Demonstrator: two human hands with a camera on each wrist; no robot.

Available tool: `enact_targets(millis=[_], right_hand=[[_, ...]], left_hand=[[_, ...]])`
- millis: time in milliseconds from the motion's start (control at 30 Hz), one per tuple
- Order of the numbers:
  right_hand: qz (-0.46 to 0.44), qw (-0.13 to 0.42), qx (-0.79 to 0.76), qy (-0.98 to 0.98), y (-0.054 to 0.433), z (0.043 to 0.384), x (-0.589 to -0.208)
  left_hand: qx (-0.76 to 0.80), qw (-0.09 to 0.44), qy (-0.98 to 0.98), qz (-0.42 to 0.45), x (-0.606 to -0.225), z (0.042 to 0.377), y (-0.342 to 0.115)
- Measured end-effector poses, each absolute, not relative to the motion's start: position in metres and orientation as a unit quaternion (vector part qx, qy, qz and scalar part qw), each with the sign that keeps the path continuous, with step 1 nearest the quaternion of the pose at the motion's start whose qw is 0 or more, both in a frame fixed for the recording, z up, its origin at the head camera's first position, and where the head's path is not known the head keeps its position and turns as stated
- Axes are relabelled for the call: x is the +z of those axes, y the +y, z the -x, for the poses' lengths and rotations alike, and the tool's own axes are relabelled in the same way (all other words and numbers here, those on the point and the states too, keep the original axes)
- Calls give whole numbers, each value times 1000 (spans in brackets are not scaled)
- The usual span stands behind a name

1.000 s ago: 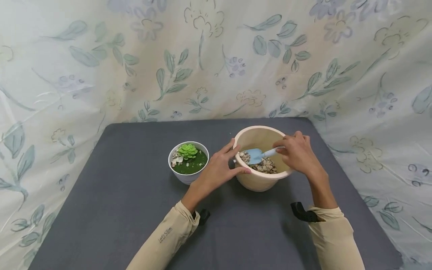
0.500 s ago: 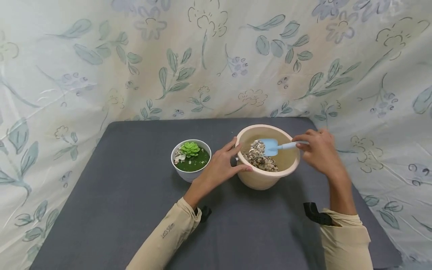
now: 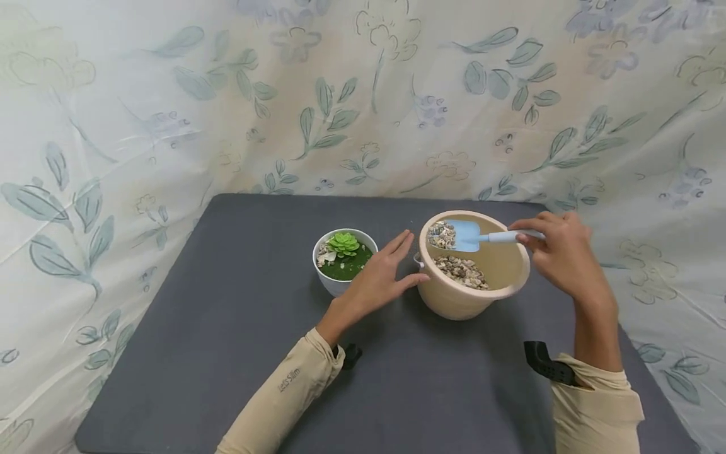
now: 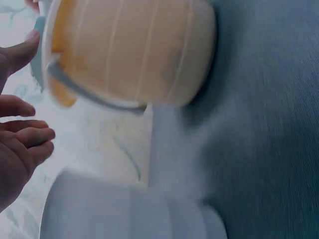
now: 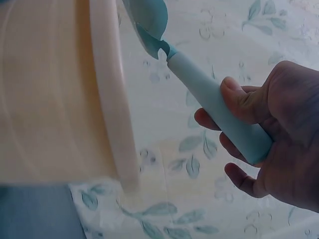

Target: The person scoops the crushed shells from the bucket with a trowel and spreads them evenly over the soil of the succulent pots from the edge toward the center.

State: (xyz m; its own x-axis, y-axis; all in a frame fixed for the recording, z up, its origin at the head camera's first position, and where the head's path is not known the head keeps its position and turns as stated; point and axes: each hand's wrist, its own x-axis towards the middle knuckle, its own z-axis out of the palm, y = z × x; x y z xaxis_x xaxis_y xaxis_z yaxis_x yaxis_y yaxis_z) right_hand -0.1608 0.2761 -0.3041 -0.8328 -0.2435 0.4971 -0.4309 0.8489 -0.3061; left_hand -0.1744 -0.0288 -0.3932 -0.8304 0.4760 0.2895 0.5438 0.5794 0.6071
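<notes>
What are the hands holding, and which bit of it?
The right hand holds the little blue shovel by the end of its handle. The left hand holds nothing; its fingers are spread beside the bucket.

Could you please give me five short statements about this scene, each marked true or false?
1. The right hand holds a light-blue plastic scoop. True.
2. The scoop's blade is bare. False: it carries loose speckled gravel.
3. The left hand holds nothing beside the round cream plastic bucket. True.
4. A bright-green rosette-shaped plant sits in the round white pot. True.
5. In the head view, the white pot stands right of the bucket. False: it stands left.
</notes>
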Motion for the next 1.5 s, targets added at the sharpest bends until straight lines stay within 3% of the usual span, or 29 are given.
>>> enact_targets(millis=[233, 400, 767, 1000, 1200, 1500], right_hand=[[-211, 213, 243, -923, 244, 169, -304], [-227, 177, 257, -923, 213, 177, -304], [-263, 156, 278, -911, 150, 197, -305], [-294, 136, 220, -920, 112, 211, -314], [-324, 163, 180, -915, 93, 213, -325], [-374, 289, 136, -871, 83, 210, -329]], left_hand=[[-382, 130, -885, 234, -397, 166, -73], [-377, 138, -897, 186, -401, 158, -114], [-374, 14, -922, 97, -411, 160, -162], [-408, -5, -910, 68, -413, 165, -159], [-408, 17, -912, 41, -413, 166, -154], [-397, 24, -917, 34, -413, 169, -158]])
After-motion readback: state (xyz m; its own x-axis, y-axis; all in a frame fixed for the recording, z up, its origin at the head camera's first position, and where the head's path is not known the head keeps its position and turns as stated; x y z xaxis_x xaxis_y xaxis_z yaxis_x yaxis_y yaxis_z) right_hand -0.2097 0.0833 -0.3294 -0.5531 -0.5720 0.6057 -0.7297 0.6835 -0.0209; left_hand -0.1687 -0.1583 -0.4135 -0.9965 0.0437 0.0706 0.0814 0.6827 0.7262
